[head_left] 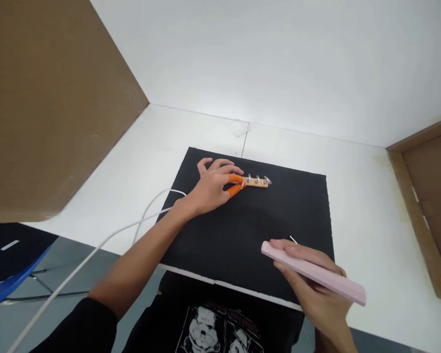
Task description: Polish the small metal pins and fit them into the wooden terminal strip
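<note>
My left hand (215,186) reaches over the black mat, with orange finger cots (235,179) on its thumb and forefinger. Those two fingertips come together at the left part of a narrow light-wood strip (259,185), and the other fingers are spread above the mat. Along the strip stand several small clear pieces (257,179) on shiny metal fittings. Nearer to me, my right hand (318,289) is closed around a long pale-pink bar (312,271), held tilted over the mat's right front corner. A thin silver rod (293,239) shows just behind its fingers; its other end is hidden.
The black mat (220,235) lies on a white table (363,220). Brown board walls (59,98) stand at left and right, a white panel (272,59) at the back. A white cable (106,240) runs past my left forearm. Something blue (18,279) shows lower left.
</note>
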`<state>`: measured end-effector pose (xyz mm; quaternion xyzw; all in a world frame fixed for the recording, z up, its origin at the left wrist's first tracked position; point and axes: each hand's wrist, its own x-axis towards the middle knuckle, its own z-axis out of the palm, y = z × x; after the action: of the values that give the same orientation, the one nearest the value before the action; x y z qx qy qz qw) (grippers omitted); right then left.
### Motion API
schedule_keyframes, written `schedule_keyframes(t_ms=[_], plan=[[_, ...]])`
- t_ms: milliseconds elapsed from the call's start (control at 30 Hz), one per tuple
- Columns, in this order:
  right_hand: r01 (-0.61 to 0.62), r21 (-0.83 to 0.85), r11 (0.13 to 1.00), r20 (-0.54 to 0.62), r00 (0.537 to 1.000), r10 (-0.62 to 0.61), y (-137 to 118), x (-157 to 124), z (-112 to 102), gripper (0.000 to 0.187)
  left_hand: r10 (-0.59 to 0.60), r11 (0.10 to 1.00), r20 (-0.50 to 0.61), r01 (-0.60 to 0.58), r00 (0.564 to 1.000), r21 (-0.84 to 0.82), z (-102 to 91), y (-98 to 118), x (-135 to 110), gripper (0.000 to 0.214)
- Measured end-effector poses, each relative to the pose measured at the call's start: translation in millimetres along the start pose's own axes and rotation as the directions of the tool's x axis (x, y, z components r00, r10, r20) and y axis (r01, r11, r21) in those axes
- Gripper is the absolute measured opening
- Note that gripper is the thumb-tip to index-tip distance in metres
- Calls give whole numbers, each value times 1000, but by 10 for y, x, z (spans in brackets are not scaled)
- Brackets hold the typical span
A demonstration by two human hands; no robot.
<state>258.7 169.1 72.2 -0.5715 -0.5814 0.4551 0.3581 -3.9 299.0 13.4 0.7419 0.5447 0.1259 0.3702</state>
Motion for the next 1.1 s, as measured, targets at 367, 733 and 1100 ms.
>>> schedule_keyframes(t_ms=[367, 733, 1100], plan=[[-66, 29, 997, -57, 996, 68, 169, -263, 120, 16, 34, 997, 187, -46, 982, 59, 196, -332, 387, 11], [-46, 56, 997, -50, 998, 49, 101, -141, 196, 15, -29, 994, 168, 11, 985, 109, 217, -336, 322, 20], [-58, 80, 995, -60, 996, 63, 108, -247, 215, 16, -20, 975, 194, -23, 981, 220, 135, -230, 370, 36]])
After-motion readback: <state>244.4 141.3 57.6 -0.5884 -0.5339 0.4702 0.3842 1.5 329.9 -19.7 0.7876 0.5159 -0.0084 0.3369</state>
